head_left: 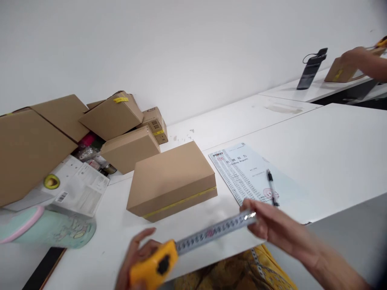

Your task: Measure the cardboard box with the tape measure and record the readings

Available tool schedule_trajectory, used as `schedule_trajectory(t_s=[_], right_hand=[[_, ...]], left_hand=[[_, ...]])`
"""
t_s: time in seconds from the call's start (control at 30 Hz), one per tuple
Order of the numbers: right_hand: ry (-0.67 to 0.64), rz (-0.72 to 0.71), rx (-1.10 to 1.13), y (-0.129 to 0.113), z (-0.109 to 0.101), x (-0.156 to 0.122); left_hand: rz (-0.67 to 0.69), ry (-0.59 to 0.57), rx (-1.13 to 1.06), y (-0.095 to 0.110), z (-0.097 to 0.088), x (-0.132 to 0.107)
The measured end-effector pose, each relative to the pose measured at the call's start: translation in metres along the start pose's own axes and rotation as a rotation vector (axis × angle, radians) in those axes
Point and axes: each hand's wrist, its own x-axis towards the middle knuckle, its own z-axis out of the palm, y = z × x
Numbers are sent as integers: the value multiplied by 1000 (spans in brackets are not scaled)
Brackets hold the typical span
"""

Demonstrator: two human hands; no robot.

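My left hand (pixel 134 255) grips the yellow tape measure case (pixel 154 266) at the bottom of the view. Its metal blade (pixel 216 230) runs up and right to my right hand (pixel 272 227), whose fingers pinch the blade's end. Just beyond the blade a closed cardboard box (pixel 172 179) with a yellow band along its front lies on the white table (pixel 317 149). Right of the box lies a printed sheet (pixel 242 171) with a pen (pixel 272 187) on it, close to my right hand.
Several cardboard boxes (pixel 115 117) are piled at the back left against the wall, above white packaging (pixel 78 189) and a mint-green bottle (pixel 48 229) lying on its side. At the far right another person's hand (pixel 356 56) rests on a small box (pixel 341 71) near a dark device (pixel 311 68).
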Motion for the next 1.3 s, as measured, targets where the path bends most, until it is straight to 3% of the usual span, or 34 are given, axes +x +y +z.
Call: schedule_trajectory(t_s=[0.1, 0.17, 0.27, 0.37, 0.5, 0.63, 0.77, 1.0, 1.3], right_hand=[[118, -70, 55, -49, -16, 15], [187, -132, 91, -76, -18, 32], [231, -133, 38, -99, -9, 70], [252, -120, -55, -103, 4, 113], [255, -135, -139, -97, 15, 160], [257, -157, -276, -91, 25, 182], [254, -194, -454, -84, 38, 184], [330, -210, -690, -76, 49, 182], [344, -168, -740, -74, 43, 189]], left_hand=[[1, 92, 94, 54, -47, 29], [32, 171, 118, 87, -69, 54], [66, 180, 138, 120, -86, 96], [43, 162, 143, 134, -94, 132], [22, 180, 142, 136, -103, 154], [3, 163, 137, 131, -110, 152], [-17, 96, 125, 126, -107, 146], [-86, 42, 123, 120, -84, 153], [-91, 43, 94, 112, -88, 155]])
